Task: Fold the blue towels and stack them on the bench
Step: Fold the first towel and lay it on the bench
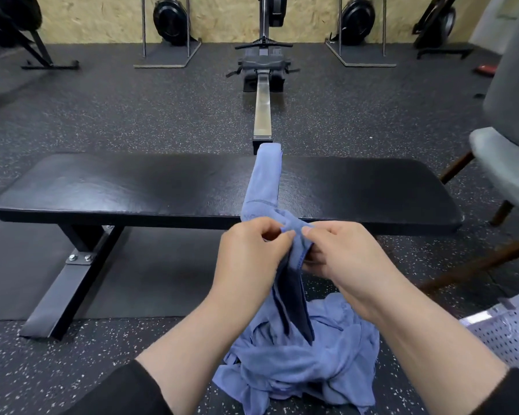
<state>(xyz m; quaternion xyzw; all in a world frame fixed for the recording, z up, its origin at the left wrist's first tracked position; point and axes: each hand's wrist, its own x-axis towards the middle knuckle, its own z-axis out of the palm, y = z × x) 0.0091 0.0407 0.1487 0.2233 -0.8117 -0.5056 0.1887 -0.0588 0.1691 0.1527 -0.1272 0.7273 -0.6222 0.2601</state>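
Fingers of both hands, left hand (247, 256) and right hand (342, 256), apparently pinch blue towel (264, 181) over bench (132, 190)

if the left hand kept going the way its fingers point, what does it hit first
The left hand points right, pinching the bunched blue towel. Past that cloth it would probably meet the right hand, which grips the same towel just beside it.

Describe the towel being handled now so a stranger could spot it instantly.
Find the long black bench. One blue towel lies across it as a narrow strip, its near end pinched by both hands, left hand and right hand. Unlike the crumpled towel pile on the floor, it is stretched out.
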